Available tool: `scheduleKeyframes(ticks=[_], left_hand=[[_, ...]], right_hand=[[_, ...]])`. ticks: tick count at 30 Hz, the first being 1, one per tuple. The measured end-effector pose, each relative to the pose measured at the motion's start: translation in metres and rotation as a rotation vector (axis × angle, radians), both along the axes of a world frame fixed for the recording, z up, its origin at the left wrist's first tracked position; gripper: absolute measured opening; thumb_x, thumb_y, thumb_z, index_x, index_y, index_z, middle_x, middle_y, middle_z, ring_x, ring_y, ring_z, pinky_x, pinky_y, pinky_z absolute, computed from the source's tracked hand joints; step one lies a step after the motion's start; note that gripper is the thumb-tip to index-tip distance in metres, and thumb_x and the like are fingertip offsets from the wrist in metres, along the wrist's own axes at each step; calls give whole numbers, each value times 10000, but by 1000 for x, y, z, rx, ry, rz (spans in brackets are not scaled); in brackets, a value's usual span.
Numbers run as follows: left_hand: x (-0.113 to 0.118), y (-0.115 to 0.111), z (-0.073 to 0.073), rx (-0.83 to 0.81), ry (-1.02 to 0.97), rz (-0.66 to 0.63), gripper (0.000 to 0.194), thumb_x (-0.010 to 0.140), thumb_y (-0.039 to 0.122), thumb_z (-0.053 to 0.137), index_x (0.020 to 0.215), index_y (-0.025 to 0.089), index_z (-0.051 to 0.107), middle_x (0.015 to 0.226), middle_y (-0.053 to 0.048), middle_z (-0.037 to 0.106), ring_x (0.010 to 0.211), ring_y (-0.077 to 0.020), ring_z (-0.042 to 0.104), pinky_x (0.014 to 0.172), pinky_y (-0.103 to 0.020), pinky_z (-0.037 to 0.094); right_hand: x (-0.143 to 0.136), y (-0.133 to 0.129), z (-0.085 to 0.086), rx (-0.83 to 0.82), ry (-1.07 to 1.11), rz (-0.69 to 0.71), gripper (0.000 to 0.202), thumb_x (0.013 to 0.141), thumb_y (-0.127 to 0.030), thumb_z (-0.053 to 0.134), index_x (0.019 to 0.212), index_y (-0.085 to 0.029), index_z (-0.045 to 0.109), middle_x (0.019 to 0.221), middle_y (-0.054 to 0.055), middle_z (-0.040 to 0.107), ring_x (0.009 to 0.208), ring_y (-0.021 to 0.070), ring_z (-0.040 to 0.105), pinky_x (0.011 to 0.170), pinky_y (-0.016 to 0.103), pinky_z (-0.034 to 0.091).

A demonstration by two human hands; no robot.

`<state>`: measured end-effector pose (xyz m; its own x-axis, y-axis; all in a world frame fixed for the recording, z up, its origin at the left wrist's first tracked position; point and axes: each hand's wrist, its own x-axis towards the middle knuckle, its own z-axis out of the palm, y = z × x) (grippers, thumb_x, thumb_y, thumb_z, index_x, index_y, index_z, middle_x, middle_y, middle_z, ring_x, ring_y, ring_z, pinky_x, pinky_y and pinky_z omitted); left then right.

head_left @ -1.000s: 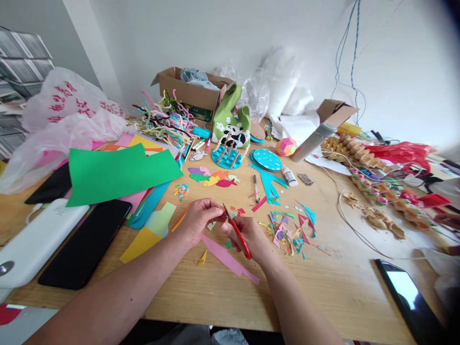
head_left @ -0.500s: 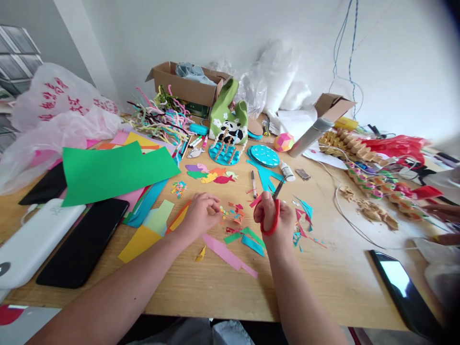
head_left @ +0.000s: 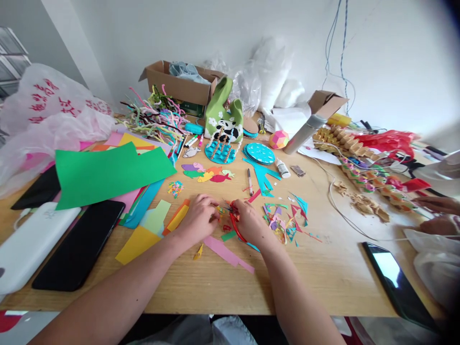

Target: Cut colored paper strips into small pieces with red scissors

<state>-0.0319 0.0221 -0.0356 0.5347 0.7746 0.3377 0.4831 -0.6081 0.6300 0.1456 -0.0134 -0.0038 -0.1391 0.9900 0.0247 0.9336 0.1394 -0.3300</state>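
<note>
My right hand grips a pair of scissors by the red handles, low over small paper scraps, with the blades pointing left. Opposite it, my left hand has its fingers curled in at the same scraps; whatever is between the fingertips is hidden. A pink paper strip lies just below both hands. Right of the scissors spreads a pile of cut scraps. Coloured paper fish lie beyond the hands, and a small heap of paper bits sits past my left hand.
Green card sheets, a black phone and a white power bank lie left. Behind stand a green panda bag and a grey bottle. A lit phone and another person's hand are at right.
My right hand has brought the scissors down and left, close to my left hand. More scraps now show in the pile at right. My left hand stays nearly in place.
</note>
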Motion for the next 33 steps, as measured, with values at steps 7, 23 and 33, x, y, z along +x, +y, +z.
scheduleKeyframes(ticks=[7,23,33], left_hand=[[0,2,-1,6,-39,7,227,702,24,598,716,216,719,932,-82,679,1062,-269,515,923,-442,442],[2,-3,21,-354,-446,4,213,736,281,711,928,197,676,985,-86,681,984,-232,609,900,-368,451],[3,-4,23,-432,-530,-83,42,730,261,712,741,228,736,921,-57,672,943,-209,607,897,-336,435]], right_hand=[[2,4,-4,34,30,-76,105,791,-82,480,781,-181,512,689,54,608,672,180,563,575,242,325],[-2,-2,22,-56,952,-96,227,699,-305,704,805,-171,554,759,20,605,670,148,562,607,248,456],[-15,-4,20,-78,1193,-178,311,653,-355,761,779,-176,540,694,-8,567,639,137,554,612,248,458]])
